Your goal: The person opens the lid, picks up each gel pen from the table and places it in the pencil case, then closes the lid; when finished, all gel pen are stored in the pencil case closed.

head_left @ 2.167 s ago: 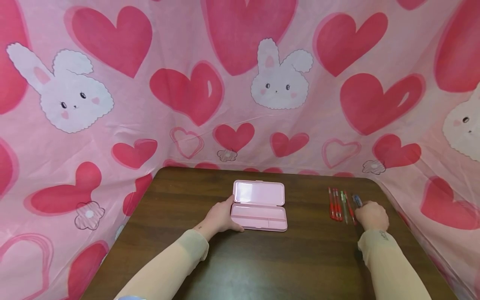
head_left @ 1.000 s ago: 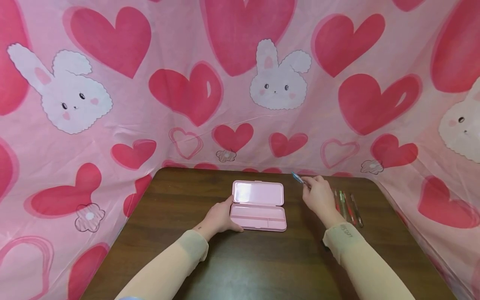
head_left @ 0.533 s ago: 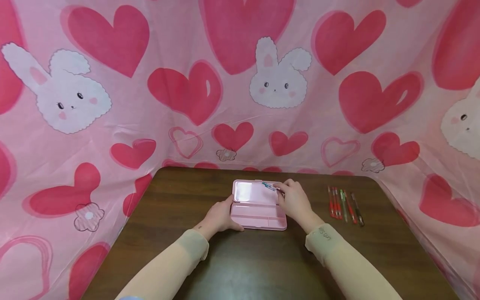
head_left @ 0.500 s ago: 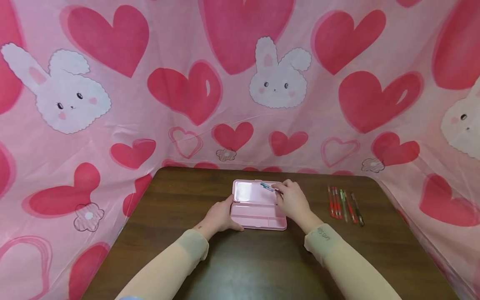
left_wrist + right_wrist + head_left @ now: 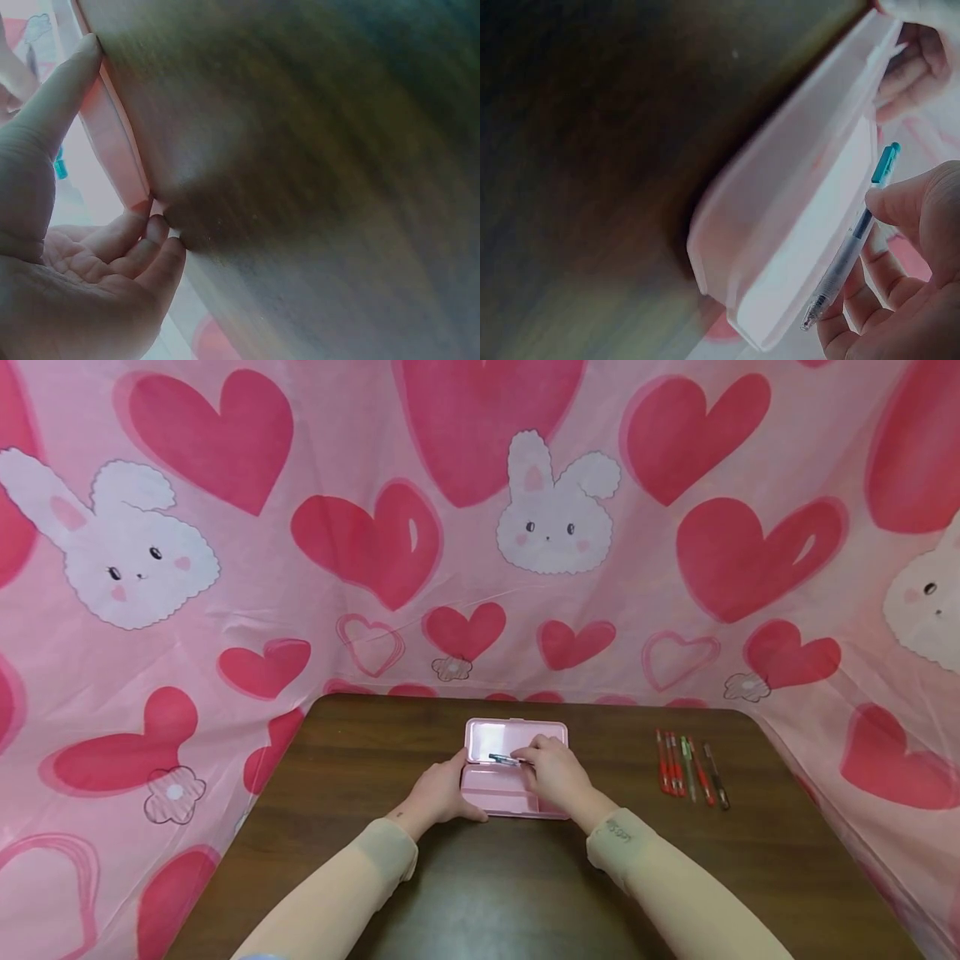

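Note:
An open pink pencil case lies on the wooden table with its lid folded back. My left hand holds the case's left end, thumb along the front edge and fingers at the side. Over the case, my right hand pinches a clear ballpoint pen with a teal clip and button. In the right wrist view the pen slants between thumb and fingers, above the case. The right hand hides the right part of the case in the head view.
Several pens with red parts lie side by side on the right of the table, with a green one among them and a dark pen at the end. A pink cloth with hearts and rabbits surrounds the table.
My right hand has picked up the teal-clipped pen from the right end of the row and carried it left over the pencil case. The left hand has stayed at the case.

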The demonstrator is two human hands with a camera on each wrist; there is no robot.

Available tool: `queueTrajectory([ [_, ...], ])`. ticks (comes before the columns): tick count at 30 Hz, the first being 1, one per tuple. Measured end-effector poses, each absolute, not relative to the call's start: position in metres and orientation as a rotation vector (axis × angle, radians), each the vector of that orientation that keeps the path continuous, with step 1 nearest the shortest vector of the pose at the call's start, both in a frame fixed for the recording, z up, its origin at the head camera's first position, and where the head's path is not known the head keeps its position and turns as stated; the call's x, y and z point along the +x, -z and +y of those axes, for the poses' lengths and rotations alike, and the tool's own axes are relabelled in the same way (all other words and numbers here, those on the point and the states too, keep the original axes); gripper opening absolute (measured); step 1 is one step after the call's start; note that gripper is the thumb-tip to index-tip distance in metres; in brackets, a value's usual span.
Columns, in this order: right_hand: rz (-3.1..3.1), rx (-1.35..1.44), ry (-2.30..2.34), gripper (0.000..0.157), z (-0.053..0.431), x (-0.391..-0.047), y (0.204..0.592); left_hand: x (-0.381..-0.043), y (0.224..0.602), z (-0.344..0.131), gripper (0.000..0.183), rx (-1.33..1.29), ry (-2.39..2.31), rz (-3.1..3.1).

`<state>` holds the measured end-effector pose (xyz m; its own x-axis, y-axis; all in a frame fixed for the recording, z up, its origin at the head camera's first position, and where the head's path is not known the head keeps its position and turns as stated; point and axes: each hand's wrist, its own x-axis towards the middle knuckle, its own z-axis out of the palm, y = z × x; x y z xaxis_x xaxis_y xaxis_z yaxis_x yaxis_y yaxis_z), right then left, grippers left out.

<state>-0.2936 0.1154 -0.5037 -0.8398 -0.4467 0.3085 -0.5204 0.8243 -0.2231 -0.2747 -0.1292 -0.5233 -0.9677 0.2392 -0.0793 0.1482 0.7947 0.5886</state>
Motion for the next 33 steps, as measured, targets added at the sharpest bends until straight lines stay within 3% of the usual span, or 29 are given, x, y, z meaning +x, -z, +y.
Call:
queueTrajectory([
  [33, -2.811, 0.768, -0.320, 0.014, 0.098, -0.299, 0.515, -0.273, 0.522, -0.128, 0.126, 0.258, -0.884, 2.824],
])
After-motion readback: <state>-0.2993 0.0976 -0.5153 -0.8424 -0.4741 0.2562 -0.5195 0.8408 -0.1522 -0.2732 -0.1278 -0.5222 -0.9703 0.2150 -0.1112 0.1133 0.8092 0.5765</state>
